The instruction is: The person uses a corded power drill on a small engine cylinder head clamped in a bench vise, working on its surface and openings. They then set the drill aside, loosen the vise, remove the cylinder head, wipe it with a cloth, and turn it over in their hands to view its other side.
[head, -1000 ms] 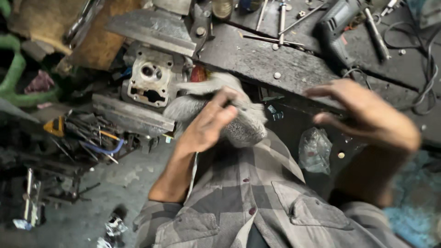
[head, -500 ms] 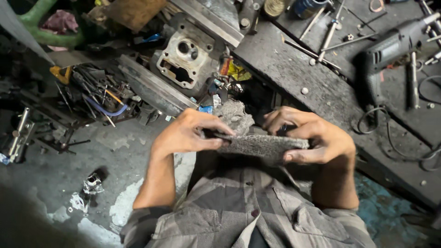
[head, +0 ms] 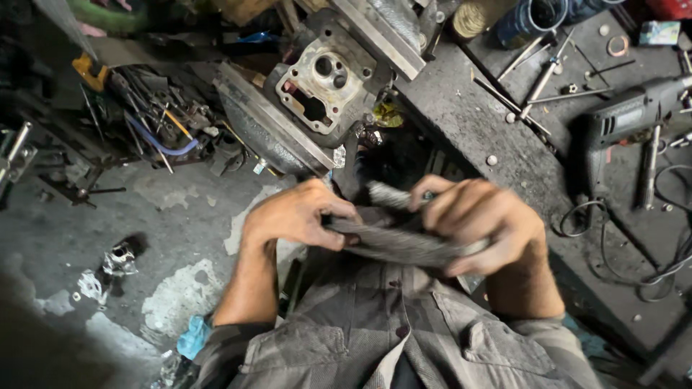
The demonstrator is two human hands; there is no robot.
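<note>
A grey knitted cloth (head: pixel 395 243) is stretched flat between both hands in front of my chest. My left hand (head: pixel 297 215) pinches its left end and my right hand (head: pixel 477 220) is closed over its right end. A rolled part of the cloth (head: pixel 389 194) sticks up between the hands. Just beyond the hands, an engine cylinder head (head: pixel 321 86) rests at the edge of the dark metal workbench (head: pixel 476 122).
An electric drill (head: pixel 626 122) with its cable lies on the bench at right, among screwdrivers (head: pixel 537 83) and small bolts. Cans stand at the bench's back. A heap of hand tools (head: pixel 155 119) lies on the stained concrete floor at left.
My right hand came in from the right and took hold of the cloth. Both hands now pull it into a flat band, and the view has shifted closer to the bench.
</note>
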